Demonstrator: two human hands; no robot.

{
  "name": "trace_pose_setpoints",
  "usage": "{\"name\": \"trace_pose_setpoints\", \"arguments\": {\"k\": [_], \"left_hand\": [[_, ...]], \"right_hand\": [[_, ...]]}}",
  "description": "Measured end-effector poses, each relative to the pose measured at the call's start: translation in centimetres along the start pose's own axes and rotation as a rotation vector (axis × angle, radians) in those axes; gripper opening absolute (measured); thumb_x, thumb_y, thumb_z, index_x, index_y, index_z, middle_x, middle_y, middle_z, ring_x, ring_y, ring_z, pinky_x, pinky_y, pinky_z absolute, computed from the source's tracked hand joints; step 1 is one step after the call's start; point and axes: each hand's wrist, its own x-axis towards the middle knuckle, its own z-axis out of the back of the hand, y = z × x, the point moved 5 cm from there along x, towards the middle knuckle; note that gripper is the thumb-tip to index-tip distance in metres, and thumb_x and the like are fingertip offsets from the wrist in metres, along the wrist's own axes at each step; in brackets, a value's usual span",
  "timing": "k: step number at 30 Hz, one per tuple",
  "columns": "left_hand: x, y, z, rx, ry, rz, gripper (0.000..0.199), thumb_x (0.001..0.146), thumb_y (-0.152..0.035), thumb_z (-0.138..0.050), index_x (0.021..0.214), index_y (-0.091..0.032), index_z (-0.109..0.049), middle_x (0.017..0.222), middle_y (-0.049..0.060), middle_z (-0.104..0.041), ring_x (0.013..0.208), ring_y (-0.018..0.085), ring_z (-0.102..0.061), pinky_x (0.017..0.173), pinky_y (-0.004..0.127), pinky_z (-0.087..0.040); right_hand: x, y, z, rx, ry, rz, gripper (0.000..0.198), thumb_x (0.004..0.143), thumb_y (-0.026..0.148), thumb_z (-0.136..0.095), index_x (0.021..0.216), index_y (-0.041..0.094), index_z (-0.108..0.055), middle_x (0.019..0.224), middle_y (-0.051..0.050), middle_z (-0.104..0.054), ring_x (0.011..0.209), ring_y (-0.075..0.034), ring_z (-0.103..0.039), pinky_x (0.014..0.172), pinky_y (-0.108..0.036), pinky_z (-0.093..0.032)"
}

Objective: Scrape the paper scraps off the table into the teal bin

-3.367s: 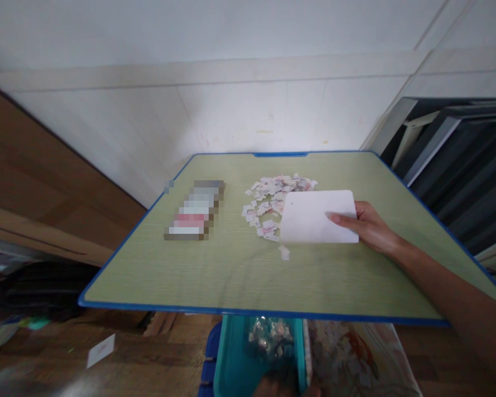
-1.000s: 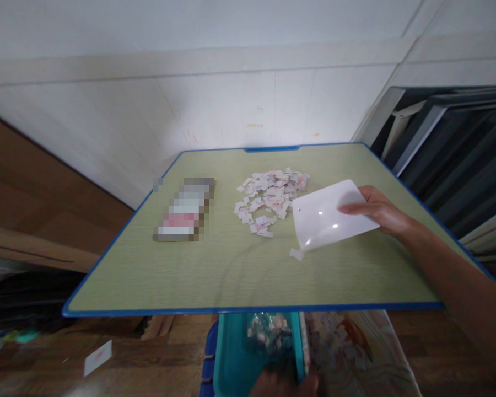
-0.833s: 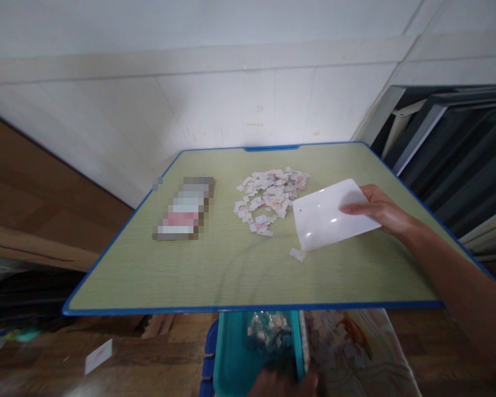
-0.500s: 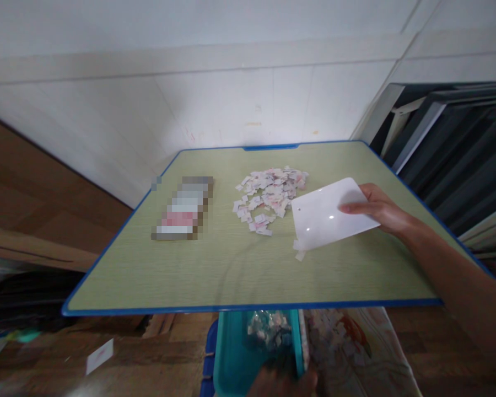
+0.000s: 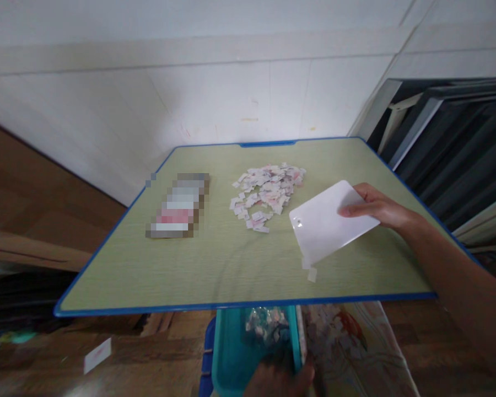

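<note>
My right hand (image 5: 374,207) is closed on a thin white plastic sheet (image 5: 328,223), thumb on top, holding it tilted over the table. The sheet has a small hole near one corner. A couple of small paper scraps (image 5: 312,274) lie at its lower corner. Left of the sheet, a heap of paper scraps (image 5: 273,184) is spread on the table (image 5: 149,275). My left hand (image 5: 276,377) is low at the bottom, dim and blurred, over the near end of a teal basket (image 5: 231,353); its fingers are hard to make out.
A pixelated oblong object (image 5: 179,207) lies on the table's left side. In the basket is a clear bag of scraps (image 5: 267,324). Beside it, more scraps lie on a patterned cloth (image 5: 380,342). Dark panels (image 5: 458,127) lean at the right. A paper card (image 5: 98,355) lies on the floor.
The white sheet has swung, its lower corner moving toward me and slightly right, and the scraps at that corner have shifted the same way. My left hand stays low near the basket.
</note>
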Motion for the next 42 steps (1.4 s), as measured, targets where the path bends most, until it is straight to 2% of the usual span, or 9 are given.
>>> {"name": "trace_pose_setpoints", "arguments": {"k": [7,19,24,30,36,42], "left_hand": [[0.0,0.2,-0.2,-0.015,0.060,0.000,0.030,0.073,-0.023,-0.050,0.101,-0.031,-0.044,0.071,-0.002,-0.057,0.057,0.016,-0.054,0.044,0.023,-0.041],[0.3,0.1,0.3,0.012,0.066,-0.019,0.034,0.065,-0.022,-0.058,0.097,-0.029,-0.048,0.065,0.000,-0.057,0.050,0.018,-0.055,0.040,0.024,-0.040],[0.1,0.0,-0.8,-0.011,0.229,-0.060,0.035,0.071,-0.025,-0.053,0.104,-0.028,-0.045,0.067,0.002,-0.057,0.056,0.020,-0.056,0.044,0.027,-0.044],[0.1,0.0,-0.8,-0.032,0.382,-0.057,0.037,0.075,-0.023,-0.048,0.111,-0.029,-0.040,0.072,0.003,-0.058,0.061,0.020,-0.057,0.050,0.029,-0.045],[-0.1,0.2,-1.0,-0.068,0.381,-0.061,0.036,0.078,-0.023,-0.045,0.113,-0.028,-0.037,0.079,0.004,-0.059,0.067,0.021,-0.057,0.052,0.030,-0.046],[0.0,0.2,-0.7,-0.062,0.411,-0.063,0.034,0.079,-0.022,-0.042,0.112,-0.026,-0.038,0.076,0.005,-0.058,0.068,0.021,-0.056,0.054,0.031,-0.046]], "right_hand": [[-0.6,0.0,-0.9,-0.044,0.208,-0.045,0.020,0.055,0.031,-0.064,0.066,0.014,-0.063,0.053,-0.001,-0.059,0.042,-0.011,-0.051,0.037,-0.019,-0.034],[-0.6,-0.5,-0.7,-0.045,0.249,-0.030,0.019,0.056,0.029,-0.064,0.066,0.013,-0.062,0.053,0.001,-0.058,0.043,-0.009,-0.051,0.037,-0.018,-0.035],[-0.3,-0.9,-0.2,0.030,0.253,-0.010,0.022,0.056,0.026,-0.065,0.074,0.013,-0.061,0.059,0.001,-0.061,0.047,-0.009,-0.054,0.040,-0.017,-0.039],[-0.1,-1.3,-0.3,-0.016,0.283,-0.045,0.019,0.058,0.024,-0.064,0.072,0.012,-0.061,0.057,0.002,-0.060,0.046,-0.008,-0.054,0.041,-0.016,-0.039],[-0.2,-1.1,-0.5,-0.018,0.327,-0.038,0.019,0.058,0.025,-0.064,0.071,0.012,-0.061,0.057,0.001,-0.060,0.047,-0.009,-0.055,0.040,-0.016,-0.040],[-0.2,-1.0,0.1,0.028,0.261,0.000,0.018,0.057,0.024,-0.064,0.072,0.014,-0.061,0.058,0.001,-0.060,0.046,-0.009,-0.054,0.040,-0.016,-0.039]]}}
